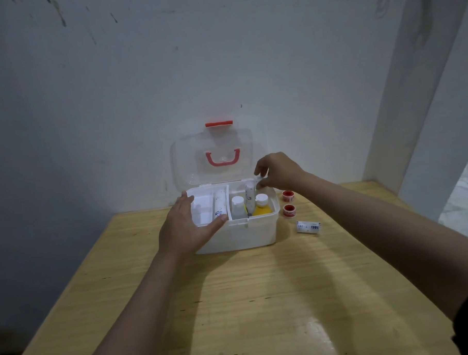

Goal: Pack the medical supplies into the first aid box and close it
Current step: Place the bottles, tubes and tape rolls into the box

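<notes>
**Wood table, open first aid box, both hands at the box**

Pale wood forms the table (259, 297) that fills the near part of the view; both forearms reach across it from the lower edge.

The white first aid box (246, 236) stands near the far edge of the table, close to the wall (116, 88). Its clear lid (184, 163) is raised upright behind it, with a red handle (223, 157) on the lid face and a red latch (219, 123) at the top edge.

Left hand (188, 227): spread open, fingers extended, resting on the front left corner of the box over the white tray insert (202, 209). It grips nothing. A white tube (220, 204) lies in the tray just beside the thumb.

Inside the right compartment stand a clear bottle with a white cap (238, 208) and a yellow bottle with a white cap (261, 205).

Right hand (277, 171): fingers pinched on the upper end of a white speckled tube (250, 194), which stands tilted between the two bottles in the right compartment.

On the table to the right of the box, apart from it: two red tape rolls (288, 196), one behind the other, and nearer the camera a white wrapped bandage pack (308, 227). Its printing is too blurred to read.
</notes>
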Tool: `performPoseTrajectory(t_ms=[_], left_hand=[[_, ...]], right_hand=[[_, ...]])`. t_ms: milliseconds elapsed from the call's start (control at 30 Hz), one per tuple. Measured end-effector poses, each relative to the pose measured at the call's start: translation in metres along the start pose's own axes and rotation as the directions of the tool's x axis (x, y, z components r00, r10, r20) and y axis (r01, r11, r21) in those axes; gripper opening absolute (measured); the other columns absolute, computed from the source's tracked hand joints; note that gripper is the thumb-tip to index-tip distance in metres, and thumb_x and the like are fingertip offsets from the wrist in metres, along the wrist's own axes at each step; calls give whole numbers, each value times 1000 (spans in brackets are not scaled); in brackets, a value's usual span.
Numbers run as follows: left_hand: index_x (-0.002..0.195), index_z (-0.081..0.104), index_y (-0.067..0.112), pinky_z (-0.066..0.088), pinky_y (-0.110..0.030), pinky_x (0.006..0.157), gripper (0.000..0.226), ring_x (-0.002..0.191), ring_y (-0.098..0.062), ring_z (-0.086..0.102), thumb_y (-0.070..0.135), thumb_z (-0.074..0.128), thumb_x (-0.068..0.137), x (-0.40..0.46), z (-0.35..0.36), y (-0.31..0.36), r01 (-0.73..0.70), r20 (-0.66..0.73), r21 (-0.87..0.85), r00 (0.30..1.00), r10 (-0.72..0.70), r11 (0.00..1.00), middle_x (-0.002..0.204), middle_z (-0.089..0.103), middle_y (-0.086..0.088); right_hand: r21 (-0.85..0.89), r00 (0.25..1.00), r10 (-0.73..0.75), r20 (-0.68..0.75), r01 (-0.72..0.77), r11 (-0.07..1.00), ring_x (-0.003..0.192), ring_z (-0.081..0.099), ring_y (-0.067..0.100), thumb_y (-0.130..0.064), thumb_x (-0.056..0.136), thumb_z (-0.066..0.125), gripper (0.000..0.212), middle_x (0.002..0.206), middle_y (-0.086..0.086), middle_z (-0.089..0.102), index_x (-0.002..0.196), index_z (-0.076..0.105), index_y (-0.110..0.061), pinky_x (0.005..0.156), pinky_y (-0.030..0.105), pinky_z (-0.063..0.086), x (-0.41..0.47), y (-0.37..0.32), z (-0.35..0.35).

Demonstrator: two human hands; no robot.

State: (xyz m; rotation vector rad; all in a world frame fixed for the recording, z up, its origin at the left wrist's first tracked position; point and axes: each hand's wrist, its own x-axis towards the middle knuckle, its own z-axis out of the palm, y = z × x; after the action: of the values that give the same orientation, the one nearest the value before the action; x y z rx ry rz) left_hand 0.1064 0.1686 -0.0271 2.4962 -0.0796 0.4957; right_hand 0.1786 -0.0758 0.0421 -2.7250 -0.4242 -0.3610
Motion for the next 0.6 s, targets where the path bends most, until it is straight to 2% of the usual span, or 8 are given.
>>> performPoseTrajectory(t_ms=[100, 267, 400, 533, 600], left_hand=[[143, 37, 19, 33, -43, 108, 101, 142, -19, 26, 76, 61, 63, -1, 0, 1, -5, -3, 2, 1000, 5, 1000, 157, 25, 2], [142, 37, 19, 33, -43, 108, 100, 142, -20, 28, 76, 60, 63, -1, 0, 1, -1, -3, 6, 1000, 1, 1000, 156, 26, 1], [142, 38, 18, 33, -42, 108, 99, 141, -20, 29, 75, 61, 64, -2, 0, 1, -7, -9, 2, 1000, 7, 1000, 156, 26, 1], [142, 38, 18, 33, -42, 108, 99, 142, -20, 28, 74, 62, 64, -2, -1, 2, -3, -10, -2, 1000, 3, 1000, 156, 27, 0], [142, 38, 19, 33, -42, 108, 99, 142, -20, 28, 74, 61, 64, -2, -1, 2, 0, -10, -7, 1000, 0, 1000, 156, 27, 1]], right_hand=[[64, 1000, -2, 24, 1, 998, 76, 61, 15, -15, 67, 82, 27, 91, 10, 73, 91, 73, -5, 72, 25, 51, -1, 1, -2], [90, 998, 24, 53, -28, 996, 74, 60, 11, -15, 71, 79, 24, 94, 9, 74, 92, 74, -6, 63, 13, 44, -1, 7, -6], [156, 998, 42, -36, -36, 987, 75, 59, 11, -23, 76, 76, 24, 97, 6, 73, 95, 73, -8, 69, 19, 45, -9, 15, -12], [219, 983, 111, -146, -77, 973, 68, 57, 4, -22, 83, 69, 19, 95, 5, 73, 96, 73, -9, 64, 15, 45, -24, 34, -11], [211, 975, 166, -147, -133, 968, 75, 59, 8, -21, 84, 66, 20, 99, 8, 73, 100, 71, -8, 74, 23, 51, -31, 48, -4]])
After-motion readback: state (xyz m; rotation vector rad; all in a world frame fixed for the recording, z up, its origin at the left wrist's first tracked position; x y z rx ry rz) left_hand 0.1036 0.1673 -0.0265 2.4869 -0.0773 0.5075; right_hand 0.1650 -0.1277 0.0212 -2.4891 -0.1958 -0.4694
